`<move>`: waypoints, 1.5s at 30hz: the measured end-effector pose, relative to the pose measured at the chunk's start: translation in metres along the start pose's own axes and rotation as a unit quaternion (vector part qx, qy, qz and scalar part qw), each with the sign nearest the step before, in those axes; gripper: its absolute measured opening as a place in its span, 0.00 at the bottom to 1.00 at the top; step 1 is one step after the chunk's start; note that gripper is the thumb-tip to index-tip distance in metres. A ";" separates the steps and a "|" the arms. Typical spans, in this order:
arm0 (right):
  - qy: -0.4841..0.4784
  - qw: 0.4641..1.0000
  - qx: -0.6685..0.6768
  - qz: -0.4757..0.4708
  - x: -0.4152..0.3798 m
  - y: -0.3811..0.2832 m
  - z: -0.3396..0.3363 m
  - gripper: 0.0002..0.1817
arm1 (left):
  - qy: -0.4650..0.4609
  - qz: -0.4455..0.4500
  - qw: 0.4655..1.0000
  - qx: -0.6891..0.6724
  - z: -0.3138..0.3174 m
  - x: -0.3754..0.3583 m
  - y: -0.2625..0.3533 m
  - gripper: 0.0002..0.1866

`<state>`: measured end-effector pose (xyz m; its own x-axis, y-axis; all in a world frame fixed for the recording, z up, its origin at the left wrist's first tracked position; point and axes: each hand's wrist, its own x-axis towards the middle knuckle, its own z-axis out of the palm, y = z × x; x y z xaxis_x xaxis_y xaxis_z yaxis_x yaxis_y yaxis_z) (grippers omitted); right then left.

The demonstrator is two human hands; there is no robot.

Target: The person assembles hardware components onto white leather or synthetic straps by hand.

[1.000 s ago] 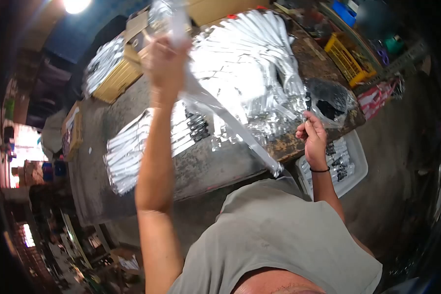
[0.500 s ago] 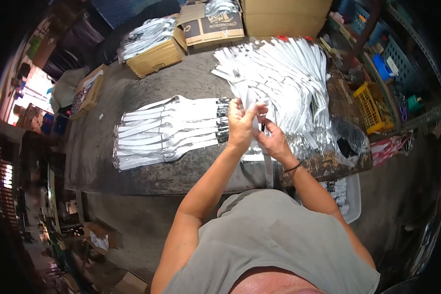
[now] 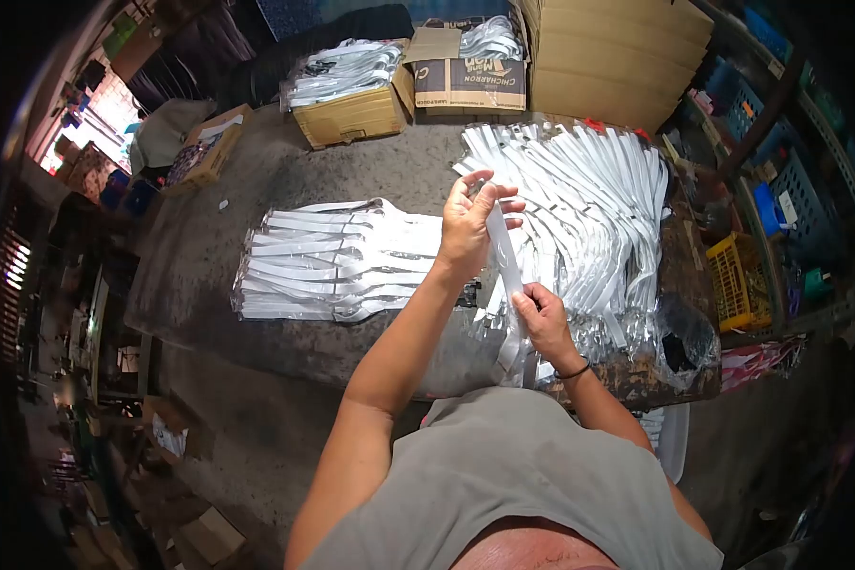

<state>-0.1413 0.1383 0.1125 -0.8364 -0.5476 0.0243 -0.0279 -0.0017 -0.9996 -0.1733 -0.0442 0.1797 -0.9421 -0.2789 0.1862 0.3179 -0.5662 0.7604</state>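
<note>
A white strap (image 3: 505, 249) runs between my hands over the near edge of a large fanned pile of white straps (image 3: 589, 204). Its upper end is pinched between the thumb and fingers of my left hand (image 3: 469, 226). Lower down, my right hand (image 3: 542, 325), with a dark band at the wrist, grips the same strap, and its loose part hangs toward the table edge. Left of my left forearm, a row of white straps in clear plastic (image 3: 337, 261) lies flat on the dark table (image 3: 285, 171).
Behind stand an open carton of straps (image 3: 351, 114), a printed carton (image 3: 470, 84) and a tall cardboard box (image 3: 617, 62). On the right are a yellow basket (image 3: 734, 280) and a clear plastic bag (image 3: 686, 347). Below the table edge is a white bin (image 3: 674, 442).
My right hand has slid down and away from my left hand, with the strap now stretched between them. The camera view has shifted, so the table contents appear lower and further right.
</note>
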 end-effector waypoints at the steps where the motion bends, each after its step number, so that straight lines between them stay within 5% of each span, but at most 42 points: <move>1: 0.002 1.000 -0.003 -0.003 0.002 0.001 0.000 0.11 | 0.003 -0.002 1.000 0.008 -0.001 0.000 -0.001 0.20; 22: 0.053 0.998 -0.031 -0.021 0.009 0.020 -0.005 0.10 | 0.024 -0.027 0.963 0.268 -0.006 -0.079 -0.063 0.10; 25: 0.003 1.000 0.000 -0.025 0.004 0.012 -0.010 0.12 | 0.055 0.164 0.876 0.451 -0.018 -0.074 -0.068 0.10; 26: -0.030 0.999 0.010 -0.008 0.002 0.013 -0.018 0.18 | 0.062 0.097 0.900 0.421 -0.023 -0.074 -0.068 0.11; 30: -0.016 0.995 0.094 0.030 0.002 0.013 -0.011 0.25 | 0.029 0.131 0.882 0.451 -0.016 -0.075 -0.059 0.12; 33: 0.027 0.975 0.218 0.026 0.005 0.008 0.010 0.24 | 0.039 0.101 0.902 0.418 -0.016 -0.081 -0.073 0.11; 37: 0.076 0.982 0.169 -0.019 -0.002 0.020 0.019 0.23 | -0.014 0.114 0.903 0.413 -0.022 -0.084 -0.073 0.11; 43: 0.094 0.993 0.066 -0.024 -0.003 0.021 0.009 0.12 | 0.043 0.007 0.956 0.289 -0.032 -0.088 -0.075 0.41; 45: 0.080 0.996 0.029 -0.035 -0.004 0.018 0.005 0.11 | 0.123 -0.034 0.972 0.198 -0.023 -0.076 -0.069 0.41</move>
<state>-0.1360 0.1359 0.0939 -0.9106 -0.4033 0.0909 -0.0611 -0.0861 -0.9944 -0.1213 -0.0023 0.0989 -0.8902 -0.4554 0.0099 0.1437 -0.2602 0.9548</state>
